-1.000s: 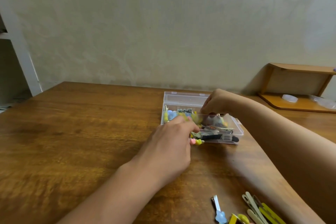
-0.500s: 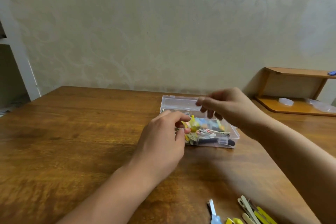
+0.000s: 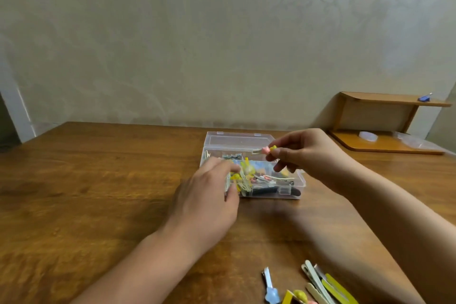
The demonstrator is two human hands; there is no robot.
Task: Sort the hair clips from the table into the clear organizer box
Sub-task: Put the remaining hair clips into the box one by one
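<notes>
Lifted since before, right hand pinches a hair clip above the organizer box.

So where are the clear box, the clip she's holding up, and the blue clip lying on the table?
clear organizer box (image 3: pixel 237 141): head view, on its open lid.
held clip (image 3: pixel 266 150): head view, on its pink bead.
blue-ended clip (image 3: pixel 272 294): head view, on its blue end.
</notes>
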